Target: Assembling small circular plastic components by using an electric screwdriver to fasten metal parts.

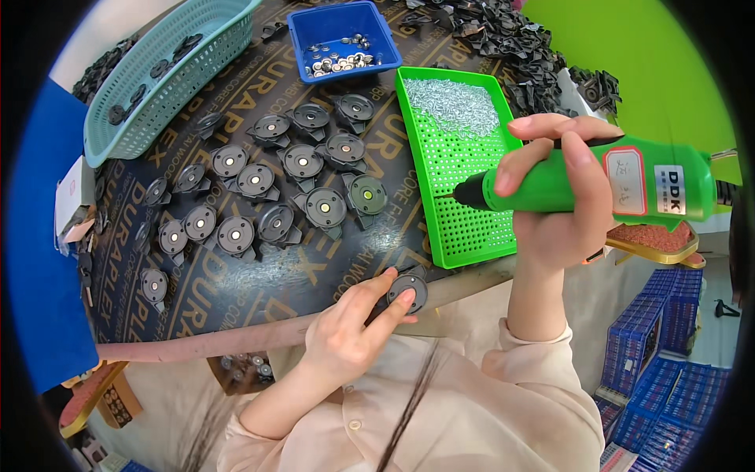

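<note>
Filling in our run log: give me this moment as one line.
left hand: touching round black part | right hand: gripping green electric screwdriver | green tray: silver pieces | blue bin: round pieces

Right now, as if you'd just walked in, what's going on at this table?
A person's right hand grips a green power tool, its black tip over the green tray of small silvery pieces. The left hand holds a round black part near the table's edge. Similar parts lie spread beyond.
</note>
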Available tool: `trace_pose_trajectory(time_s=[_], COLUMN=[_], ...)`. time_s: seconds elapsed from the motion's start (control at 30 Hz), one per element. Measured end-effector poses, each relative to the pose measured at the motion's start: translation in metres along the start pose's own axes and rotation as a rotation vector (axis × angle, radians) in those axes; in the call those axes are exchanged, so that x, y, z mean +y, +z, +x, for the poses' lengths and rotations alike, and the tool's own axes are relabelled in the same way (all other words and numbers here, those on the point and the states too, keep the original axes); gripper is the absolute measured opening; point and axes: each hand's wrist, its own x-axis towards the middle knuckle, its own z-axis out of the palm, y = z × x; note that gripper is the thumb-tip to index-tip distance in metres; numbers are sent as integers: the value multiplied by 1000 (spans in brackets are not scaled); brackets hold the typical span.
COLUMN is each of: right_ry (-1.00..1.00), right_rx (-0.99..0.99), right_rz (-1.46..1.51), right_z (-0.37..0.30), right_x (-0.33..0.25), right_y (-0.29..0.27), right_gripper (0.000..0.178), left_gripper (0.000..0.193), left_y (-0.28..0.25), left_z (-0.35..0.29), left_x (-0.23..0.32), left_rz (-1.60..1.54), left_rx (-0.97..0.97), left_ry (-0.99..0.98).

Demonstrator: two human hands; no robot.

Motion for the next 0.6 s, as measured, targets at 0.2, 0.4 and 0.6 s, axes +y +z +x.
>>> trace_pose_trajectory(time_s=[0.2, 0.4, 0.6], right_ry=[-28, -12, -59], right_rx=[-22, -43, -44], right_rz=[-5, 41, -48], right_z=[1, 0, 0], right_x=[1, 1, 3], right_y=[3, 2, 9], right_gripper=[22, 20, 22], left_gripper=[41, 44, 41], left_y=[-7, -5, -3], left_z=[-4, -6, -5], left_x=[-4, -4, -4], left_rz=[-16, -60, -37], left_rx=[-107, -116, -76], left_ry=[6, 3, 5])
